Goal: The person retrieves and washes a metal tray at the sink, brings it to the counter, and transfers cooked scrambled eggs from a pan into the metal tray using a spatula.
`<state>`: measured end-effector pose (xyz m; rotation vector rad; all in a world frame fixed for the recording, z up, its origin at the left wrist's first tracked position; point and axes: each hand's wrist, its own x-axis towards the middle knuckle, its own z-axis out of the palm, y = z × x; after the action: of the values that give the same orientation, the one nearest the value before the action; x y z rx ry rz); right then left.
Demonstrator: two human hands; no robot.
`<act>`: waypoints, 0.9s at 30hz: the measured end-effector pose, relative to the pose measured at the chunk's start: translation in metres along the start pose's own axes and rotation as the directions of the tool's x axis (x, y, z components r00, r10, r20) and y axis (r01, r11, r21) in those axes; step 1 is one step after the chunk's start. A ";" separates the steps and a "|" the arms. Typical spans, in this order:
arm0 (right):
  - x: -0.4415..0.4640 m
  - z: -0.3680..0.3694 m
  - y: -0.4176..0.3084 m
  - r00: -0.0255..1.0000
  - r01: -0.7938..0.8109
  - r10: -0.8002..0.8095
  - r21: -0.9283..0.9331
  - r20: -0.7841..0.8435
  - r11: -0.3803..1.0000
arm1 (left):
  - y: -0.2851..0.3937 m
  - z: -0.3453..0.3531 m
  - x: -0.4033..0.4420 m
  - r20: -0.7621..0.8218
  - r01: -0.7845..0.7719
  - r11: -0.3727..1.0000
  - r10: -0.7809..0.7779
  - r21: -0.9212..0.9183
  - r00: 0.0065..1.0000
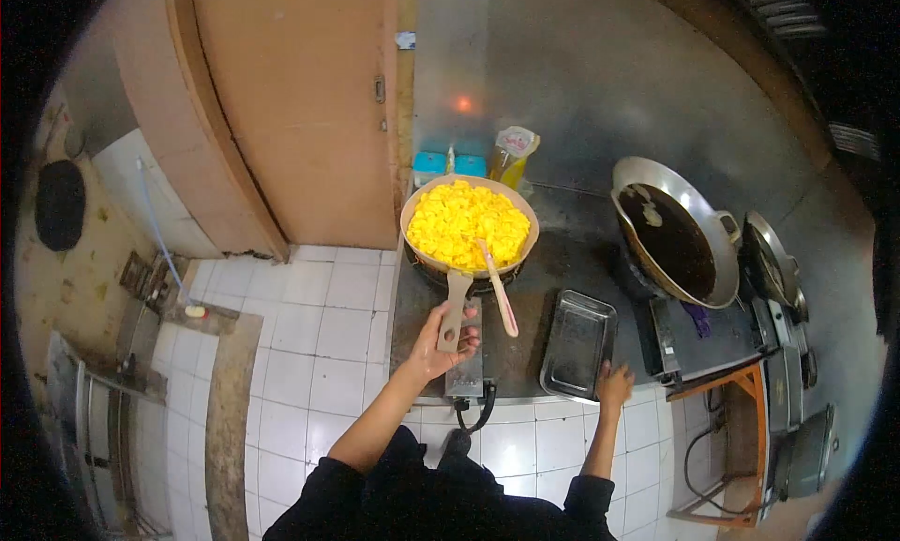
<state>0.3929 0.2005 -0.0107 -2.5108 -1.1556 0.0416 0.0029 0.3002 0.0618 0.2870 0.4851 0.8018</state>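
Note:
My left hand (442, 346) is closed around the beige handle (457, 302) of a frying pan, with fingers showing on the handle's right side. Yellow scrambled eggs (464, 217) fill the pan (410, 232), which rests over a burner. A light-coloured spatula (500, 295) leans in the eggs, its handle hanging over the rim towards me. At the near right corner of a rectangular metal tray (549, 358), my right hand (614, 386) has its fingers curled at the edge. No food shows in that tray.
A large wok (630, 180) of dark oil with pale pieces stands at the right, beside another pan (776, 250). Behind the eggs are blue containers (429, 163) and a pouch of yellow oil (511, 161). A black hose (487, 410) hangs at the counter's front.

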 end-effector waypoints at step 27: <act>0.118 -0.160 -0.359 0.273 0.684 -0.319 0.051 0.907 0.728 | 0.015 0.004 0.020 0.042 0.255 0.946 -0.252 -0.201 0.967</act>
<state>0.2392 0.4487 0.2770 -2.1550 -2.5879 1.2186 0.0074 0.3246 0.0652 0.0377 0.4111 0.5914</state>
